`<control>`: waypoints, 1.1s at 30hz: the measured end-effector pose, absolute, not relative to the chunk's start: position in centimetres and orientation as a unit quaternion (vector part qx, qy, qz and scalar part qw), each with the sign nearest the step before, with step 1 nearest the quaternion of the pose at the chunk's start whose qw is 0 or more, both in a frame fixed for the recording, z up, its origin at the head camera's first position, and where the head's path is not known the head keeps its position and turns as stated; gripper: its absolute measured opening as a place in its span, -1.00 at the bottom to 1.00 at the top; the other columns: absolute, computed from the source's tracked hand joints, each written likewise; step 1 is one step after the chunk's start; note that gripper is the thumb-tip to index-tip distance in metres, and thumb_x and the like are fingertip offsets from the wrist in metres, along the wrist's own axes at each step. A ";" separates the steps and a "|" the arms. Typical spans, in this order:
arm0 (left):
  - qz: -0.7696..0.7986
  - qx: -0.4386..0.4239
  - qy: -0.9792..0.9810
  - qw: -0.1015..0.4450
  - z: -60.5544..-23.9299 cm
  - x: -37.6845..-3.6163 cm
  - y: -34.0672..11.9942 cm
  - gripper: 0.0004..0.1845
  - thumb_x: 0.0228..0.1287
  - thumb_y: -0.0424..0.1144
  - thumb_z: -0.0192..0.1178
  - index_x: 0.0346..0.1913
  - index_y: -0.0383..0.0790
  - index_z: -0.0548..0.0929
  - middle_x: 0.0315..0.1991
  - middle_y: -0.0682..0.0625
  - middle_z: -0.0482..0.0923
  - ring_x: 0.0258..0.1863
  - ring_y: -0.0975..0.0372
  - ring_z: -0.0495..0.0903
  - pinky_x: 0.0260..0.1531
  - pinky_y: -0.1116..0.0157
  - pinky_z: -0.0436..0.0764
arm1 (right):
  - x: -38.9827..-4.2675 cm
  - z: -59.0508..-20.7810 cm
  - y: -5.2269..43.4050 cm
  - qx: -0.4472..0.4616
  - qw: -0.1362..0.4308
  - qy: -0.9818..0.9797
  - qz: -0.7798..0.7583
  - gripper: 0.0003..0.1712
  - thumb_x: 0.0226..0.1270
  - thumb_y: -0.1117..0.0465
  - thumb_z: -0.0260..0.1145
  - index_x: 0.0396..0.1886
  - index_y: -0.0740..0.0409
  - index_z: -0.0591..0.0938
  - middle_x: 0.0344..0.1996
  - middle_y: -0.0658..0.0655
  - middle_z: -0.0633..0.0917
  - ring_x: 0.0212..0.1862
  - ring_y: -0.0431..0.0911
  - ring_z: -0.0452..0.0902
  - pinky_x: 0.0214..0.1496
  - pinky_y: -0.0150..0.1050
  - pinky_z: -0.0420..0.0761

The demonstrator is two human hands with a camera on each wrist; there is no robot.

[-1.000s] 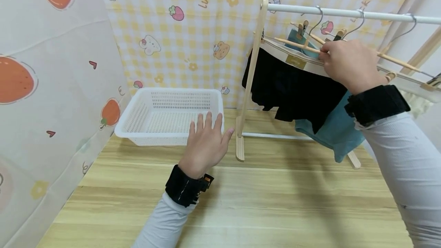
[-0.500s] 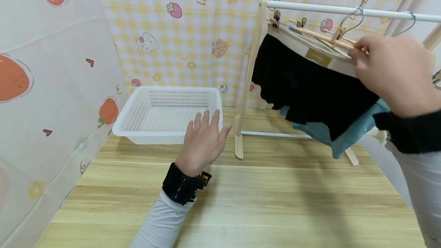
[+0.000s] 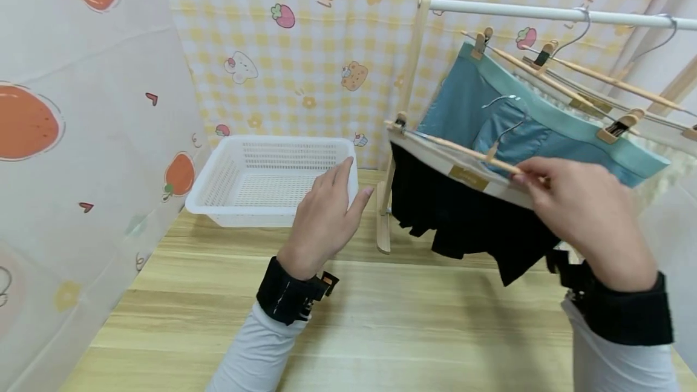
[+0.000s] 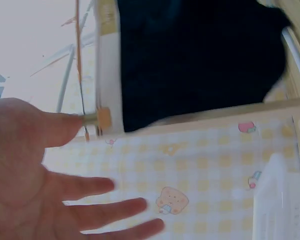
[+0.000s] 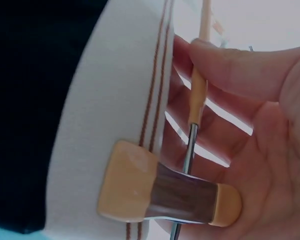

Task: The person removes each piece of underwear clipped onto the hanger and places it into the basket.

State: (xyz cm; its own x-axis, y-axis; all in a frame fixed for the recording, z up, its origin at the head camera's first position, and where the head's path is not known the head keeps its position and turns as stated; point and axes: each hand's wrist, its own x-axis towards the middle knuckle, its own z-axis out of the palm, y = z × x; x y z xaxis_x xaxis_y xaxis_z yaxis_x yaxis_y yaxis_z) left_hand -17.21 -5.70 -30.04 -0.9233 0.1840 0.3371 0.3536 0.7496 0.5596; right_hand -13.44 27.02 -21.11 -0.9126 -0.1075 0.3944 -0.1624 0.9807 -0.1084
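Observation:
My right hand [image 3: 585,216] pinches the wooden bar of a clip hanger [image 3: 463,149] between thumb and fingers. From its clips hang black shorts [image 3: 463,216] with a white waistband, held in front of the rack; the hanger's hook is off the rail. In the right wrist view a clip [image 5: 165,185] bites the waistband [image 5: 110,100] just below the thumb. My left hand [image 3: 327,216] has its fingers extended by the basket's front right corner. In the left wrist view its thumb overlaps the clip end of the hanger, its fingers spread and holding nothing.
Blue shorts [image 3: 512,95] hang on another clip hanger from the white rail [image 3: 506,9], with pale clothing behind them. A white plastic basket [image 3: 256,218] stands at the back left of the wooden table [image 3: 381,319], against a checked cloth backdrop [image 3: 305,65].
The right hand has lifted the hanger with the black shorts off the rail and brought it down toward me, uncovering the blue shorts. The left hand has barely moved, its fingers now closer together.

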 end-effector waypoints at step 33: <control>-0.638 -0.276 -0.697 0.173 -28.2 -17.6 -9.8 -0.73 0.55 -0.46 0.23 0.19 -0.53 0.62 0.10 -0.30 0.69 0.04 0.34 0.75 0.14 0.36 0.72 | -13.9 -26.1 24.1 0.245 0.299 -0.900 0.200 -0.70 0.27 0.35 0.60 -0.04 -0.03 0.91 -0.25 0.00 0.89 -0.39 -0.15 0.67 -0.39 -0.45 0.40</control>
State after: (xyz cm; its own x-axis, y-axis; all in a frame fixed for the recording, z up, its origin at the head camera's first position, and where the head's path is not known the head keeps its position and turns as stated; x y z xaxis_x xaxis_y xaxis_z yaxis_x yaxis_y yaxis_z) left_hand -17.64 -9.75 -28.24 -0.7873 0.1648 0.5942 0.6064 0.0321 0.7945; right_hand -13.87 24.12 -26.05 -0.7007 -0.3223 0.6365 -0.5612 0.7999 -0.2128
